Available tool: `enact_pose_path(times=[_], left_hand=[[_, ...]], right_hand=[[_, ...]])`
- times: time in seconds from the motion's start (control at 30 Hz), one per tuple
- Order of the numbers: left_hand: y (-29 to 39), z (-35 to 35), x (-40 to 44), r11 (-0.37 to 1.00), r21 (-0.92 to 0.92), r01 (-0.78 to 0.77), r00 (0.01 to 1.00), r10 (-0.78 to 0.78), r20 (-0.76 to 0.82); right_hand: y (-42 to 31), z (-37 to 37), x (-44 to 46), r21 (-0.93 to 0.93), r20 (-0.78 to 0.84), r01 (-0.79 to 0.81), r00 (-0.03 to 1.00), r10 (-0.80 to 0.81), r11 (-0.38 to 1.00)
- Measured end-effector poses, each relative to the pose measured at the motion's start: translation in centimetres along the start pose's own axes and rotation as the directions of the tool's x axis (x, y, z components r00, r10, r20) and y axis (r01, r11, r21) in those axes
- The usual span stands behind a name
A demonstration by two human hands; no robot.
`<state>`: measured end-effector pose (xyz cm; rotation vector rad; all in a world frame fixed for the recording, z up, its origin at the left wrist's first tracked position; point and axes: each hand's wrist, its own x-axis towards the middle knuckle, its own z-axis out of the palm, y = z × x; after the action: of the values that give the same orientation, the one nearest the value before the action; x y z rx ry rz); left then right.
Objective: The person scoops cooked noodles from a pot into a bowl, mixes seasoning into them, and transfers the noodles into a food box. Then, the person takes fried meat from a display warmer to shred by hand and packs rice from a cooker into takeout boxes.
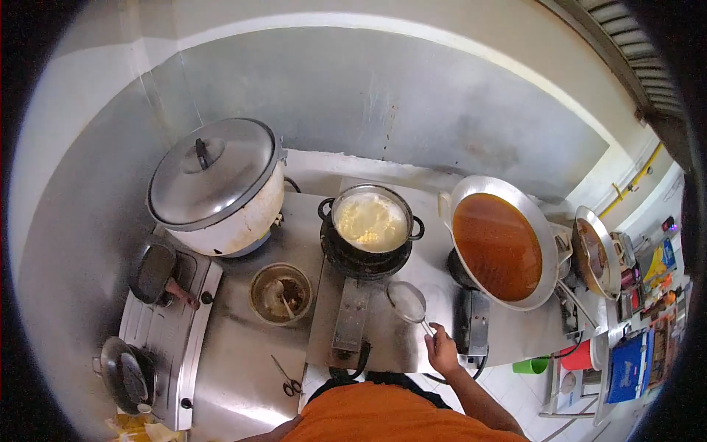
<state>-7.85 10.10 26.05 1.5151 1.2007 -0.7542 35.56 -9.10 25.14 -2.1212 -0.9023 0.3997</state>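
Observation:
My right hand is closed around the handle of a small round strainer, held above the steel counter. Up and to the left of the strainer, a black two-handled pot sits on a burner, with pale yellow food in cloudy liquid; I cannot make out its kind. A metal bowl with a spoon and brown residue stands left of the burner. My left hand is out of view; only a bit of that arm shows at the bottom edge.
A large lidded rice cooker stands at back left. On the right are a wide pan of reddish-brown liquid and another pan. Scissors lie near the counter's front edge. A gas stove holds two pans.

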Motion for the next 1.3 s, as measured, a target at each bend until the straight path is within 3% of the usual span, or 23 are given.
enact_pose_path(times=[0.03,0.07,0.13,0.2,0.27,0.33,0.4,0.43,0.5,0.6,0.83,0.9,1.03,1.1,1.17,1.23,1.3], left_hand=[[0.0,-0.1,0.2,1.0,0.0,0.0,1.0,0.0,0.001],[0.4,-0.4,0.2,1.0,0.0,-0.018,1.0,0.018,-0.003],[0.0,-0.8,-0.1,1.0,-0.005,0.001,1.0,-0.001,0.002],[0.1,-0.9,0.0,1.0,-0.002,0.004,1.0,-0.004,-0.002],[0.1,-1.2,-0.1,1.0,-0.004,0.003,1.0,-0.003,-0.012],[0.0,-1.3,-0.2,1.0,-0.007,-0.001,1.0,0.001,-0.022],[-0.1,-1.5,-0.4,1.0,-0.01,-0.01,0.999,0.009,-0.034],[-0.2,-1.5,-0.4,1.0,-0.013,-0.01,0.999,0.01,-0.036],[-0.6,-1.5,-0.5,1.0,-0.013,-0.014,0.999,0.013,-0.045],[-1.2,-1.4,-0.6,1.0,-0.019,-0.014,0.999,0.013,-0.052],[-0.5,-1.9,-0.8,0.998,-0.046,-0.045,0.995,0.041,-0.09],[-1.2,-2.3,-0.8,0.998,-0.055,-0.029,0.996,0.025,-0.085],[-0.9,-2.1,-0.1,0.998,-0.063,-0.03,0.996,0.024,-0.089],[-0.9,-2.0,0.0,0.997,-0.067,-0.032,0.995,0.025,-0.094],[-0.9,-2.1,0.0,0.997,-0.071,-0.031,0.995,0.024,-0.1],[-0.8,-2.2,-0.1,0.997,-0.077,-0.031,0.993,0.022,-0.114],[-0.8,-2.1,-0.2,0.996,-0.08,-0.033,0.992,0.023,-0.125]], right_hand=[[-0.7,-0.4,0.1,-0.024,-0.082,0.191,0.978,-0.192,0.981],[-2.7,-1.7,0.2,-0.031,-0.08,0.19,0.978,-0.192,0.981],[-8.1,-5.1,2.7,-0.161,-0.062,0.351,0.929,-0.364,0.922],[-11.1,-6.5,6.9,-0.212,-0.125,0.408,0.89,-0.439,0.888],[-13.8,-7.2,11.8,-0.305,-0.111,0.402,0.885,-0.451,0.864],[-14.9,-6.8,17.1,-0.522,0.04,0.342,0.925,-0.378,0.781],[-16.3,-5.2,20.8,-0.75,0.055,0.315,0.906,-0.42,0.581],[-16.1,-4.0,22.3,-0.749,0.05,0.313,0.905,-0.422,0.584],[-15.8,-2.0,24.6,-0.867,0.084,0.303,0.871,-0.484,0.396],[-17.2,-1.8,25.5,-0.805,0.216,0.362,0.917,-0.335,0.47],[-15.5,-3.5,29.0,-0.744,0.305,0.322,0.943,-0.131,0.585],[-10.1,-1.5,32.8,-0.666,0.581,0.665,0.747,-0.324,0.338],[-10.5,-3.0,30.3,-0.644,0.547,0.669,0.741,-0.389,0.37],[-12.3,-5.5,27.9,-0.564,0.549,0.674,0.738,-0.392,0.477],[-8.3,-5.0,29.7,-0.541,0.536,0.669,0.741,-0.404,0.509],[-8.8,-5.3,28.7,-0.515,0.519,0.666,0.744,-0.421,0.54],[-10.3,-5.8,26.1,-0.421,0.17,0.331,0.943,-0.285,0.844]])
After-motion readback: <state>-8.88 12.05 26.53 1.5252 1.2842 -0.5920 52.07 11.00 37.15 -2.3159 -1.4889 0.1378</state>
